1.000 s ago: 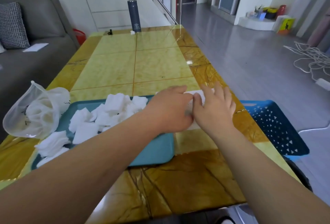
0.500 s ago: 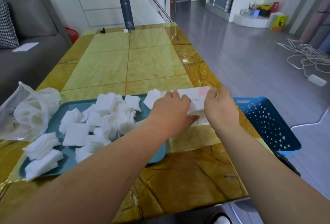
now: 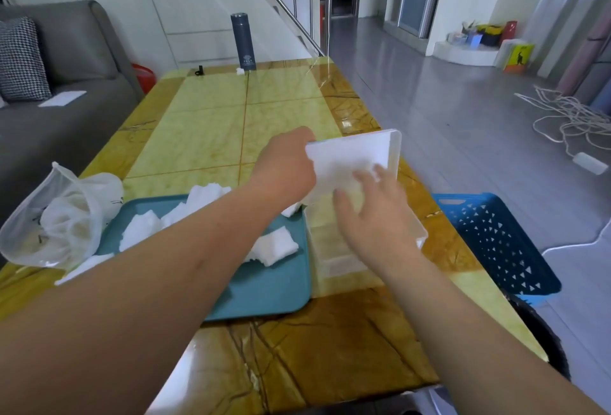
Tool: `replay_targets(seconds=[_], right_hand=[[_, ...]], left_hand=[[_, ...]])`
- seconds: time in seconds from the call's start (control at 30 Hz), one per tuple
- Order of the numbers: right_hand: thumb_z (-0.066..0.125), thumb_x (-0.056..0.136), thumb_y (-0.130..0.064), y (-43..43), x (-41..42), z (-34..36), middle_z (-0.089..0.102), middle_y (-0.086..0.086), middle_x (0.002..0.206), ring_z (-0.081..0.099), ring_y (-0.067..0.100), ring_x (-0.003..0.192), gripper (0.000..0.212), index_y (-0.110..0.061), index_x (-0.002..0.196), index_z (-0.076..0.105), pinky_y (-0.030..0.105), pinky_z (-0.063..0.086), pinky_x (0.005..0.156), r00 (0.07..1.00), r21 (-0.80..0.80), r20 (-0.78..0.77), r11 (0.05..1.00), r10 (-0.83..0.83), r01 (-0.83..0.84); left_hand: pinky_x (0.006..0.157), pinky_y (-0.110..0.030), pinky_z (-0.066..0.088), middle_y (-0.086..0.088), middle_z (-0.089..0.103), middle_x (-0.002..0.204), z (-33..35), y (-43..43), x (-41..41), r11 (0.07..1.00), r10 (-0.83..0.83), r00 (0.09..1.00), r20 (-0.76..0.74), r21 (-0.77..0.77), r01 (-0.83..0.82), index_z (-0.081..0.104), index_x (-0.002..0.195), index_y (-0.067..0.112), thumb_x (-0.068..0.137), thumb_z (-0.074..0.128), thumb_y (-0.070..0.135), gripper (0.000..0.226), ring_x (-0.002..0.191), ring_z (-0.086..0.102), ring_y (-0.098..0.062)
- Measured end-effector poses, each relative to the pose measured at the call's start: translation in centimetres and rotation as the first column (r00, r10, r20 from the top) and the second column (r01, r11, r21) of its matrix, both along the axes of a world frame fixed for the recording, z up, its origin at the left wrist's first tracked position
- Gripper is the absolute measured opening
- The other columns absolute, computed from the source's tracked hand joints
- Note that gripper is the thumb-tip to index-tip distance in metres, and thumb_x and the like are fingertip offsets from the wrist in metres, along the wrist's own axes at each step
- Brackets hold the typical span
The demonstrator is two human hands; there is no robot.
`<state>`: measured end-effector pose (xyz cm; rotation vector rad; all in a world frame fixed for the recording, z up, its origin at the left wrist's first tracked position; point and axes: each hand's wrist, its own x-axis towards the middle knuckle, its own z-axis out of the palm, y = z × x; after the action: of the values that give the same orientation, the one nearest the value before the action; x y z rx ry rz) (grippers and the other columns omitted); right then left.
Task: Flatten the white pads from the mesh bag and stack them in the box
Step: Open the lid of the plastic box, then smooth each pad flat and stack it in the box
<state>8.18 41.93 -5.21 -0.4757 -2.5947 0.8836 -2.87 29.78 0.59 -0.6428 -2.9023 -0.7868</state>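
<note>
L grip (image 3: 285, 166) pinching lid (image 3: 358, 152), R grip (image 3: 377, 216) splayed

White pads (image 3: 277, 245), teal tray (image 3: 264, 295), blue basket (image 3: 496, 246), yellow marbled table (image 3: 211, 137)

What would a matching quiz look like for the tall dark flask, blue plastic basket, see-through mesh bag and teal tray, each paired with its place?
1 tall dark grey flask
2 blue perforated plastic basket
3 see-through white mesh bag
4 flat teal plastic tray

A left edge of the yellow marbled table
B table's far end
C under loose white pads
D beyond the table's right edge

Pairs: 1-B, 2-D, 3-A, 4-C
</note>
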Motion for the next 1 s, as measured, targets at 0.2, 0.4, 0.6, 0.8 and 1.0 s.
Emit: replay_targets(seconds=[0.2,0.4,0.6,0.8,1.0], right_hand=[[0.041,0.105,-0.048,-2.2,-1.0,-1.4,0.000,-0.001,0.176,-0.010,0.028,0.161,0.063,-0.032,0.162,0.022,0.056,0.005,0.129,0.868,0.098,0.392,0.924,0.305,-0.369],[0.041,0.104,-0.051,-2.6,-2.1,-1.4,0.006,0.002,0.175,-0.002,0.030,0.161,0.062,-0.028,0.161,0.029,0.054,0.009,0.129,0.890,0.174,0.417,0.944,0.187,-0.279],[0.054,0.103,-0.039,-3.1,-2.2,-1.2,0.038,0.007,0.164,0.025,0.026,0.156,0.052,-0.019,0.150,0.051,0.047,0.024,0.126,0.969,0.133,0.171,0.971,0.177,-0.201],[0.055,0.102,-0.023,-3.0,-2.9,-1.1,0.064,0.004,0.137,0.053,0.023,0.133,0.036,-0.015,0.134,0.065,0.039,0.043,0.110,0.975,0.020,0.105,0.980,0.194,-0.197],[0.051,0.101,-0.018,-2.7,-3.8,-0.9,0.069,-0.001,0.131,0.059,0.020,0.124,0.032,-0.019,0.127,0.070,0.035,0.047,0.101,0.986,-0.087,0.048,0.984,0.157,-0.153]], left_hand=[[0.102,-0.040,0.047,-0.003,0.045,0.152,-2.3,-3.2,0.1,0.993,0.069,0.995,0.068,-0.105,-0.062,0.042,0.153,0.021,0.101,0.060,0.027,0.056,0.129,0.054,-0.027],[0.095,-0.035,0.051,0.002,0.065,0.132,-5.7,-8.2,2.4,0.958,-0.017,0.983,0.181,-0.279,0.068,0.062,0.134,0.025,0.096,0.064,0.043,0.042,0.116,0.062,-0.020],[0.095,-0.038,0.054,0.002,0.067,0.128,-5.7,-7.7,1.5,0.969,-0.010,0.993,0.121,-0.243,0.039,0.065,0.129,0.022,0.097,0.061,0.037,0.036,0.113,0.063,-0.020],[0.108,-0.041,0.046,-0.005,0.042,0.156,-5.9,-3.9,-1.5,0.944,-0.093,0.971,0.221,-0.291,0.156,0.031,0.159,0.024,0.092,0.070,0.032,0.078,0.139,0.046,-0.028],[0.083,-0.042,0.056,-0.002,0.056,0.116,-8.5,-1.6,-3.7,0.927,-0.016,0.985,0.173,-0.367,0.080,0.054,0.130,0.027,0.090,0.059,0.019,0.041,0.102,0.059,-0.026]])
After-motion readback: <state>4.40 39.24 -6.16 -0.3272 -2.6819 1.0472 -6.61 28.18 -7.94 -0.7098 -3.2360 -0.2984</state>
